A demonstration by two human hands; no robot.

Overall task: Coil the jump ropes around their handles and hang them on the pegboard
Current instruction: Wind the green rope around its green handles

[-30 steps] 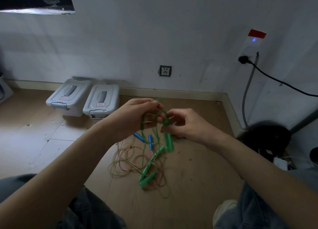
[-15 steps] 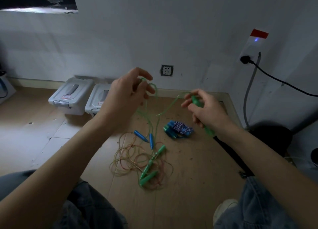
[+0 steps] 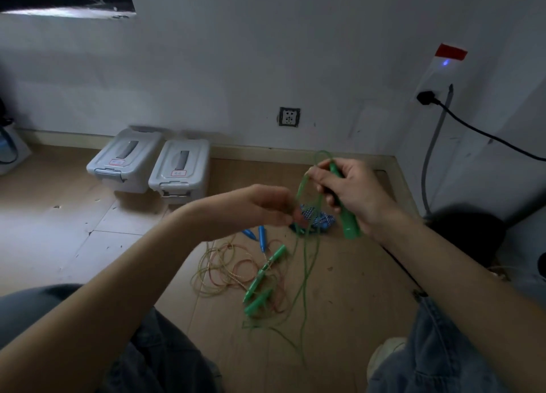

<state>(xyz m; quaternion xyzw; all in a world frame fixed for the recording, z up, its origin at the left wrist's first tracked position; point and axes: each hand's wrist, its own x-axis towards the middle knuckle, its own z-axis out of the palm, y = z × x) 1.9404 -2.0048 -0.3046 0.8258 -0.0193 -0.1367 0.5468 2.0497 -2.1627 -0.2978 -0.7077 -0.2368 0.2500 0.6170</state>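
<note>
Fingers (image 3: 320, 177) of the right hand (image 3: 351, 194) are curled round a green jump-rope handle (image 3: 345, 212), which is held tilted above the floor at the right of the scene, its butt end pointing down and toward the camera. A loop of the green cord (image 3: 307, 244) is seen arching over the handle's far tip and falling in two strands to the wooden floor (image 3: 339, 289).

In the head view, the left hand (image 3: 266, 205) has been brought down and rightward from its raised position half a second earlier, and is now set just left of the hanging strands. Its fingertips are blurred; the cord appears to be pinched there, though this cannot be told for certain. Compared with a second ago, the hands have been drawn apart and then closed again, which is judged to be one turn of the wrap being laid on the handle.

On the floor beyond, a blue-and-white rope bundle (image 3: 317, 216) appears already coiled. Nearer lie two more green handles (image 3: 266, 277) on a loose tangle of yellowish and reddish cord (image 3: 224, 271), with two blue handles (image 3: 260, 234) just beyond. Two grey lidded boxes (image 3: 153, 165) stand by the far wall. No pegboard is in view, so hanging is judged to be some way off.
</note>
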